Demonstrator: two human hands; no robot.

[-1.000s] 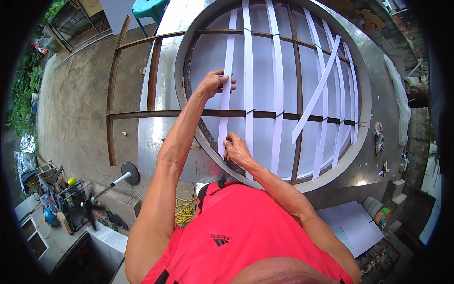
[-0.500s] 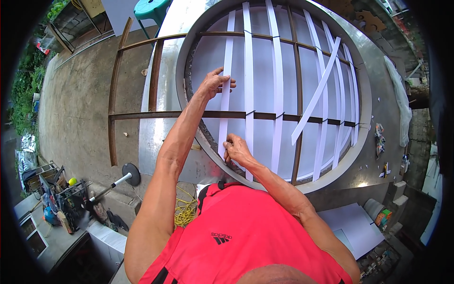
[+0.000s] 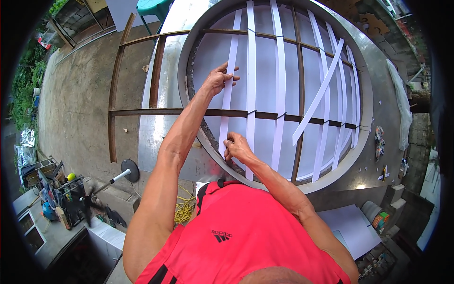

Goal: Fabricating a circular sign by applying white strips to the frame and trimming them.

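A round grey metal frame (image 3: 366,102) lies flat in front of me, with a pale panel (image 3: 265,94) inside it. Rusty brown steel bars (image 3: 215,112) cross the frame. The leftmost white strip (image 3: 232,45) lies across these bars, running from far to near. My left hand (image 3: 218,79) grips this strip near its middle, thumb on top and fingers reaching past its edge. Close to the near rim, my right hand (image 3: 238,147) has curled fingers pinching the strip's lower end. To the right, another white strip (image 3: 251,71) is fastened to the bars with dark ties.
A loose-looking white strip (image 3: 318,92) lies slantwise over others at the right. The bars extend left past the frame to a curved steel piece (image 3: 112,94). A shiny metal sheet (image 3: 158,137) lies underneath. Yellow cord (image 3: 184,208) and a teal stool (image 3: 153,9) are nearby.
The leftmost strip's far end leans slightly more to the right. Both hands stay in nearly the same places on it, and the whole view has shifted a little.
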